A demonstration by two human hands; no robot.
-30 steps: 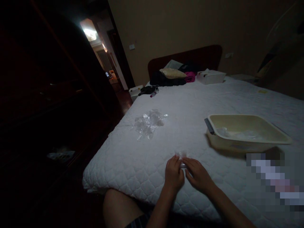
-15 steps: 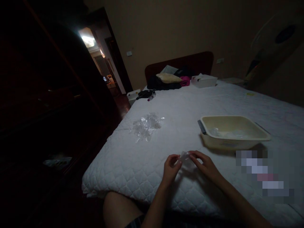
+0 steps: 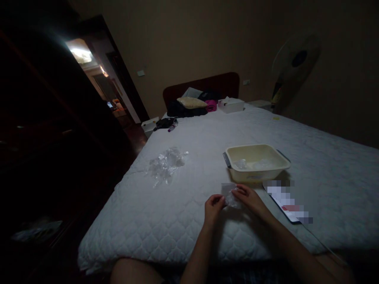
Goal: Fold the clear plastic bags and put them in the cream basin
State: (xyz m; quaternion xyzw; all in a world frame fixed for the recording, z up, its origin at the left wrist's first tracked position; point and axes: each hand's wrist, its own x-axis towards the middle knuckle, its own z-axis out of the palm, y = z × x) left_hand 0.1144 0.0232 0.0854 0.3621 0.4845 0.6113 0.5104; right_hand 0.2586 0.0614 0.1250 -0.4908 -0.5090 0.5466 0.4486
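Observation:
A small clear plastic bag [image 3: 229, 193] is stretched between my two hands, just above the near part of the bed. My left hand [image 3: 214, 209] pinches its left edge between thumb and fingers. On the other side, my right hand [image 3: 250, 201] has its fingers closed on the right part of the bag. Whether anything lies inside the bag I cannot make out. Beyond my right hand stands a cream plastic basin [image 3: 257, 175] with grey handles, holding some clear plastic pieces. A loose heap of clear plastic bags [image 3: 168, 163] lies on the bed to the left.
A blurred-out flat device with a cable [image 3: 291, 215] lies right of my hands on the white quilted bed [image 3: 142, 221]. Clothes and a pillow [image 3: 192, 103] are piled at the headboard beside a white box [image 3: 231, 105]. A fan [image 3: 297, 59] stands at the back right.
The bag is spread flatter and shows more of its surface between my hands. My view has turned to the right, so the basin and bed appear further left.

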